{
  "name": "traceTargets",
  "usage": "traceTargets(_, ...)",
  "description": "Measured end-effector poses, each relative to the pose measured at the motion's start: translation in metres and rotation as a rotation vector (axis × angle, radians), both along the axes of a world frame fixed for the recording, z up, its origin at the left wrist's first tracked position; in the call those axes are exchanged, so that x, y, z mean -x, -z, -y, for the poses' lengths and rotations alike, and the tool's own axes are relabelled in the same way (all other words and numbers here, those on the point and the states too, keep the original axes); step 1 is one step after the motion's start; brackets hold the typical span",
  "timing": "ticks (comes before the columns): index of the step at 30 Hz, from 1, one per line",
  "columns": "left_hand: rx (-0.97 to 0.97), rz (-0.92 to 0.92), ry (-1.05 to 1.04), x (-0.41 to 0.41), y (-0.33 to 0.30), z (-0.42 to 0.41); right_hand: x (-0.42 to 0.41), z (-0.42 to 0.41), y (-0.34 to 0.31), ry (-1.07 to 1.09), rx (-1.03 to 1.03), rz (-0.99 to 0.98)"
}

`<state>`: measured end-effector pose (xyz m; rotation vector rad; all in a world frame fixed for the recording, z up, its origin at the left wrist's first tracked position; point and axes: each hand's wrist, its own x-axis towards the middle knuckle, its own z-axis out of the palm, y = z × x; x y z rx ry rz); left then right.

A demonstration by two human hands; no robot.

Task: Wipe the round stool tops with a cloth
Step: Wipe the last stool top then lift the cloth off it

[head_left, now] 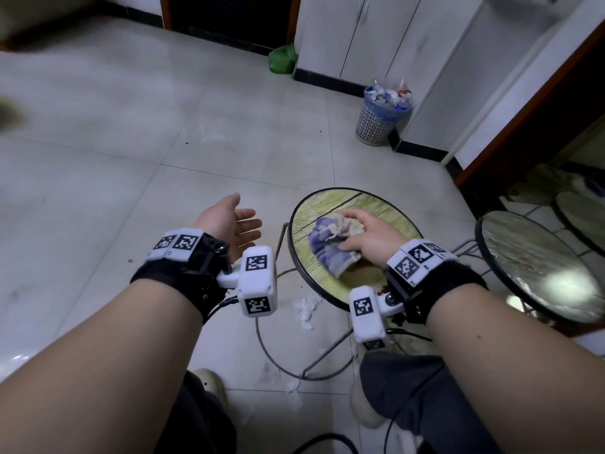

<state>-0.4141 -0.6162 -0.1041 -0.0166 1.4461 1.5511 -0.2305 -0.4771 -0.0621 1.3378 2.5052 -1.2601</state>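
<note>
So we're leaning over the yellow-green stool with its round top and thin black rim, and our right hand is pressing down on the cloth, a crumpled blue-and-white rag with a frayed beige bit at its far end. The grip there is fingers curled over the top of the bundle, holding it against the seat. The cloth is sitting around the middle of the stool top, closer to the near-left edge than to the far one, and there's a dark reddish smear peeking out just beside it, toward the near edge.

Our left hand is hanging in the air off the left side of the stool, over the floor, palm turned inward, fingers relaxed and spread wide, holding nothing. Both wrists are wearing black straps with white marker blocks.

A second stool is standing just off the right side of the first one, with a shinier greyish top catching a bright glare, and we're seeing part of a third round top behind it by the right edge of the view.

Some white paper scraps are lying on the tiles below the stool's near-left edge. Farther back, a mesh wastebasket stuffed with trash is standing against the white cabinets, and a green bag is sitting by the dark doorway.
</note>
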Motion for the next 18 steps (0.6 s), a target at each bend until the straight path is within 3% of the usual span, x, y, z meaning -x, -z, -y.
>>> traceTargets(5, -0.003, 0.016, 0.006, 0.002, 0.002, -0.001, 0.002, 0.007, 0.018, 0.080, 0.052, -0.049)
traceTargets(8, 0.009, 0.030, 0.018, -0.001, 0.004, -0.002, -0.002, 0.010, 0.031, 0.083, -0.020, -0.005)
traceTargets(13, 0.062, 0.080, 0.085, -0.013, 0.009, -0.005, -0.008, 0.010, 0.022, -0.197, -0.200, 0.100)
traceTargets(18, 0.025, 0.130, 0.126, -0.020, 0.009, -0.010, -0.010, 0.008, 0.023, -0.207, -0.248, 0.227)
